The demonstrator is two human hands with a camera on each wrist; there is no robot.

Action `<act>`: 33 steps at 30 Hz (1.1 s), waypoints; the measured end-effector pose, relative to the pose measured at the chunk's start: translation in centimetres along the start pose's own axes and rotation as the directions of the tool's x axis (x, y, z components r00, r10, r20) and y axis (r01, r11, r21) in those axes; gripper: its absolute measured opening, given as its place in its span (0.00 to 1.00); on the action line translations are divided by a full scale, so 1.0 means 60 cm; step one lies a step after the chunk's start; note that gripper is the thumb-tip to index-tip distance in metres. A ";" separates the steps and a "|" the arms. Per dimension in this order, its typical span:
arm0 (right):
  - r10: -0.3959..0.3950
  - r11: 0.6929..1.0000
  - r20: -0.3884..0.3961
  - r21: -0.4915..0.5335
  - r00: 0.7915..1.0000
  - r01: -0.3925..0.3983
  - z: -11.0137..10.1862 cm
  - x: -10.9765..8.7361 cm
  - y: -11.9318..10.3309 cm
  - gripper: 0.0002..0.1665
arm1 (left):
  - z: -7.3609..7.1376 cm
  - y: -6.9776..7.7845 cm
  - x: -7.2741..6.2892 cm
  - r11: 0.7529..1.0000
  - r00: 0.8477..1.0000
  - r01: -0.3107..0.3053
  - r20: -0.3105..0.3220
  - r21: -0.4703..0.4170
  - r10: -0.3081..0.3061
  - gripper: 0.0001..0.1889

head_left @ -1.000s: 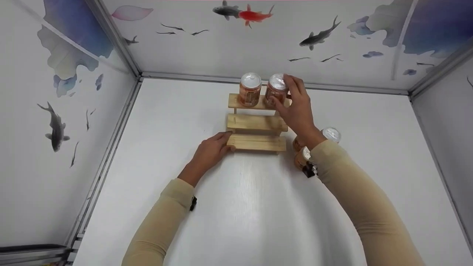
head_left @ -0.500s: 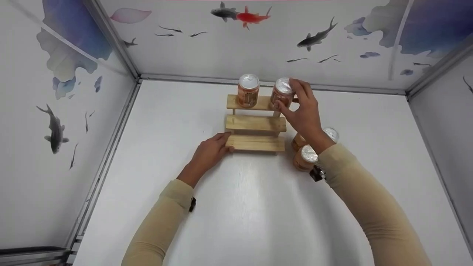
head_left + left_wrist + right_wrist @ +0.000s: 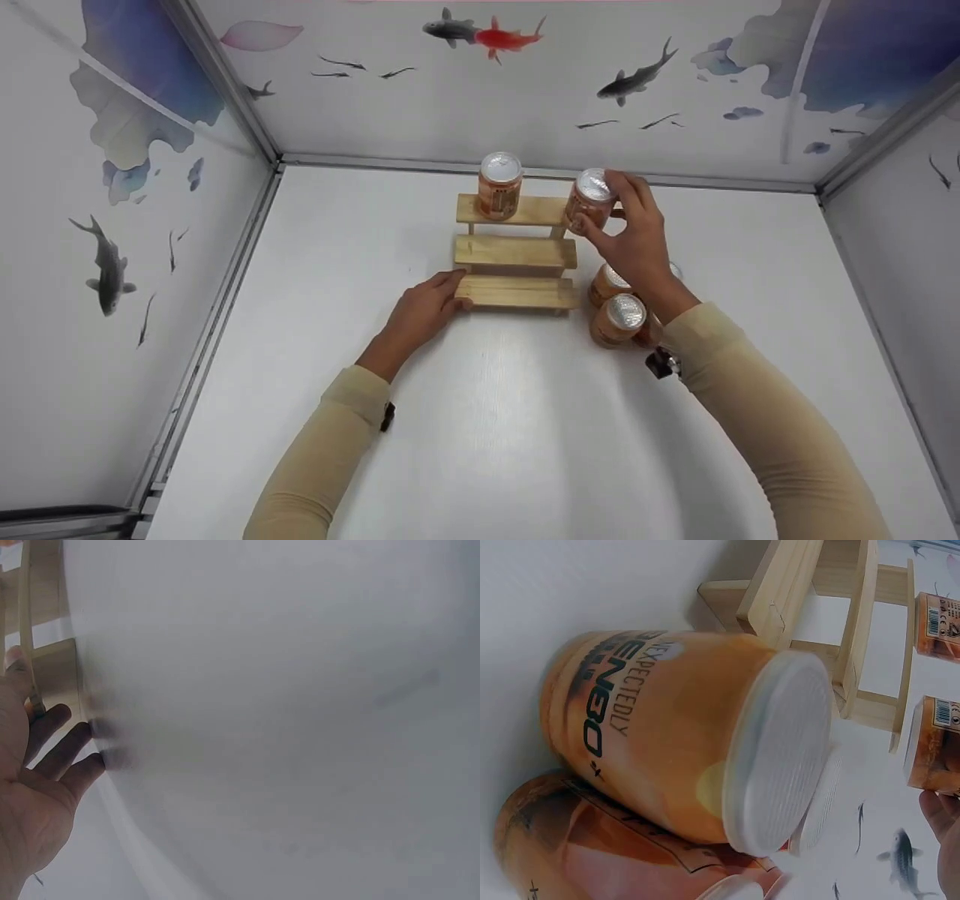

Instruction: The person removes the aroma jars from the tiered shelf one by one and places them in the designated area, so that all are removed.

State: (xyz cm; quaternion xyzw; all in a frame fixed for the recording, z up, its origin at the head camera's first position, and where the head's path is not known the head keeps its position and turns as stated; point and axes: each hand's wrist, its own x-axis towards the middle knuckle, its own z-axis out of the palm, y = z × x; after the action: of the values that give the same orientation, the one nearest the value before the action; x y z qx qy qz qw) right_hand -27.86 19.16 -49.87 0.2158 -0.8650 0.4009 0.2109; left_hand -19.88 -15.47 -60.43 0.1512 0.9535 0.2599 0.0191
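Note:
A three-step wooden shelf stands on the white table. At the left end of its lowest board my left hand grips the wood, thumb on the front side and fingers behind. In the left wrist view, the fingertips reach the tabletop. My right hand holds an orange printed can with a silvery lid, thumb on its front and fingers round the far side. This can overlaps the right end of the top board in the head view. Another such can stands upright on that board's left part.
Several similar cans stand close together on the table right of the shelf, partly hidden by my right wrist. One can looms large in the right wrist view. A white back wall with painted fish rises behind the shelf.
My right hand has moved right and slightly nearer with the can, from well over the top board to its right end. My left hand stays at the lowest board.

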 end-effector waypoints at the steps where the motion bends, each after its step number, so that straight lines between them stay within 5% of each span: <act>1: -0.002 1.000 -0.002 -0.002 1.000 0.002 -0.003 -0.002 0.001 0.42 | 0.000 0.000 0.000 1.000 1.000 -0.001 0.000 0.000 0.001 0.36; 33: 0.072 0.992 -0.059 -0.096 0.996 -0.077 -0.081 -0.051 0.045 0.45 | -0.001 0.002 0.002 1.000 1.000 -0.004 0.002 0.005 0.004 0.37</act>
State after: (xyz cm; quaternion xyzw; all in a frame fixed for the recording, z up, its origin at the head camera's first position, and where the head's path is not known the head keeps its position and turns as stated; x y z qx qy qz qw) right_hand -25.87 25.18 -50.27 0.1616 -0.8849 0.3715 0.2299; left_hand -19.95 -15.37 -60.33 0.1533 0.9538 0.2576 0.0194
